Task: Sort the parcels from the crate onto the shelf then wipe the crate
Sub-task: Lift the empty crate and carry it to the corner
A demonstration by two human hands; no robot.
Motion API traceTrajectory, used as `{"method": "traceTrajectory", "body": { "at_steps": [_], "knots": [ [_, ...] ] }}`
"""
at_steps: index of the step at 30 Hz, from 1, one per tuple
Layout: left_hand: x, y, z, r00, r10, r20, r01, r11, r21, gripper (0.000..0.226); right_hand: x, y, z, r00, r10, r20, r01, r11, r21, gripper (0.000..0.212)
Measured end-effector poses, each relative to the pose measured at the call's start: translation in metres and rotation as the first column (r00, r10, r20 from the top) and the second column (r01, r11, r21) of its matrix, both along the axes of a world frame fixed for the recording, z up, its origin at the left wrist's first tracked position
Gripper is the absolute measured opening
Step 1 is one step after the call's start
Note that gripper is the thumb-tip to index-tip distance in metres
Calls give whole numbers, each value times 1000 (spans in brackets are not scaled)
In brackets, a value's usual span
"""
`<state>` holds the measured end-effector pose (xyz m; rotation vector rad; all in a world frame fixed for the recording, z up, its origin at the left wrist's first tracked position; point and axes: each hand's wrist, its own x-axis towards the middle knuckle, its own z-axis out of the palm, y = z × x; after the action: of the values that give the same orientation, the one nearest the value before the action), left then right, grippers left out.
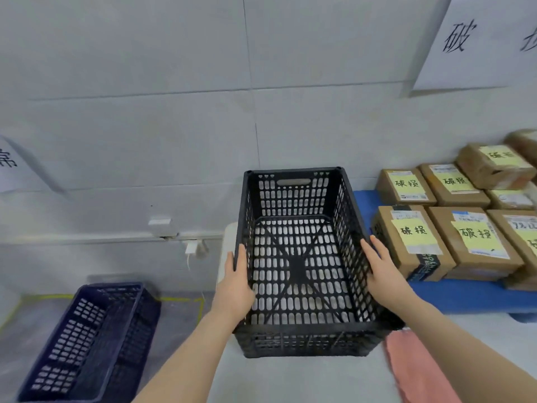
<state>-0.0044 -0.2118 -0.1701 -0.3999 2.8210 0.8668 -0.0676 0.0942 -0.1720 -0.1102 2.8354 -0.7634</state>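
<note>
A black perforated plastic crate stands on a white table in the middle of the view, with nothing inside it. My left hand grips its left rim, thumb inside the wall. My right hand lies flat against the right rim with straight fingers. Several brown cardboard parcels with yellow handwritten labels lie in rows on a blue shelf to the right of the crate. A pink cloth lies on the table at the crate's near right corner.
A dark blue perforated crate stands on the floor at the lower left, inside a yellow taped outline. White paper signs with black characters hang on the grey wall at upper right and far left.
</note>
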Motion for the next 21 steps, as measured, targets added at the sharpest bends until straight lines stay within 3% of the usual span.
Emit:
{"method": "traceTrajectory", "body": {
  "at_steps": [13, 21],
  "knots": [
    [5, -7, -6, 999, 1, -53, 4, 996, 93, 87, 4, -2, 1, 997, -22, -73, 14, 994, -108, 68],
    [54, -44, -1, 991, 45, -129, -27, 989, 143, 84, 49, -31, 10, 993, 10, -118, -30, 984, -173, 62]
  ]
}}
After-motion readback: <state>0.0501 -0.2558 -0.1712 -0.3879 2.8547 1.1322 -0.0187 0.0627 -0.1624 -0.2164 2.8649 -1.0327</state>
